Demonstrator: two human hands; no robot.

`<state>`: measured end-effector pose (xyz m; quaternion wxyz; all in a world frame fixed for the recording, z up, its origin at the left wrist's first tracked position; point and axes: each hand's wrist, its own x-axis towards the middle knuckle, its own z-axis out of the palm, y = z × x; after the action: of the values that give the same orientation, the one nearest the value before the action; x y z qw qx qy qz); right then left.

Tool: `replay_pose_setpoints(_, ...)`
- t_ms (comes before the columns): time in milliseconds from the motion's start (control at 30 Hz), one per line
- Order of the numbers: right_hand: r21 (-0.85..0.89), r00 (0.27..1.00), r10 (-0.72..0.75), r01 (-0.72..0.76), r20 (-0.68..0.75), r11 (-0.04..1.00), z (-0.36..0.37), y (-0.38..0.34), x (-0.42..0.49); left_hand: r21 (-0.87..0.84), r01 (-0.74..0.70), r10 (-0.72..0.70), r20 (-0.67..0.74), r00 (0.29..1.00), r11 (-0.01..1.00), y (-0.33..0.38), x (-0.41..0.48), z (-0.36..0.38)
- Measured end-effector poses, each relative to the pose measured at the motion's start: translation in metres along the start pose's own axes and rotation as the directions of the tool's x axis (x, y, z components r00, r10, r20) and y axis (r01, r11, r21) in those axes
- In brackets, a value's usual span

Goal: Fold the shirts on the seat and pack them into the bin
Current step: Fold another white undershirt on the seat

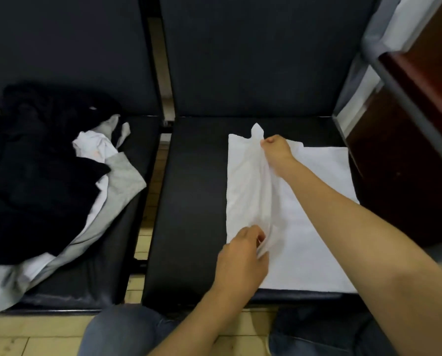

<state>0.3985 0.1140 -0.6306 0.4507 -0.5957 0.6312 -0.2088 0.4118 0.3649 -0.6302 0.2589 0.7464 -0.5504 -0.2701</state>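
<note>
Both hands are pinching a raised fold of the white shirt point(304, 227) on the black seat point(189, 201).
Head view: the shirt is lying flat right of centre, the left hand point(243, 255) gripping the fold's lower end, the right hand point(276, 147) pinching its upper end. A heap of clothes point(47, 176) is lying at middle left.

Two hands point(240, 255) point(276, 147), one white shirt point(304, 227), one clothes heap point(47, 176) (pieces uncountable), two seats point(194, 201) point(114, 253).
</note>
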Motion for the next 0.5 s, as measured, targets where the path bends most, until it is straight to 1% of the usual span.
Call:
replay_pose_setpoints(67,-0.034,1.0,0.019,-0.019,0.011,0.999,-0.007,0.013,0.004,0.083,-0.018,0.014,0.04,0.999,0.996,0.005,0.0,0.012)
replay_pose_setpoints(133,-0.045,1.0,-0.007,0.008,0.026,0.999,-0.006,0.019,0.002,0.108,-0.034,0.03,0.039,0.999,0.994,0.006,-0.002,0.016)
replay_pose_setpoints(167,-0.053,0.998,-0.043,0.045,0.05,0.998,-0.005,0.021,0.0,0.113,-0.045,0.04,0.04,0.998,0.993,0.005,-0.003,0.017)
replay_pose_setpoints(233,-0.128,0.984,-0.142,0.155,0.105,0.98,-0.003,0.022,-0.006,0.109,-0.094,0.09,0.046,0.995,0.99,0.005,-0.006,0.017)
replay_pose_setpoints(300,-0.178,0.971,-0.217,0.232,0.098,0.956,-0.003,0.023,-0.009,0.11,-0.162,0.156,0.057,0.986,0.981,0.006,-0.009,0.017)
replay_pose_setpoints(367,-0.177,0.97,-0.234,0.242,0.063,0.954,-0.003,0.025,-0.009,0.111,-0.192,0.182,0.093,0.979,0.975,0.005,-0.011,0.018)
replay_pose_setpoints(400,-0.202,0.971,-0.228,0.237,0.067,0.95,-0.002,0.028,-0.009,0.109,-0.189,0.177,0.116,0.977,0.976,0.005,-0.011,0.019)
replay_pose_setpoints(500,-0.3,0.963,-0.234,0.265,0.134,0.916,-0.003,0.033,-0.012,0.098,-0.168,0.153,0.144,0.978,0.981,0.007,-0.011,0.019)
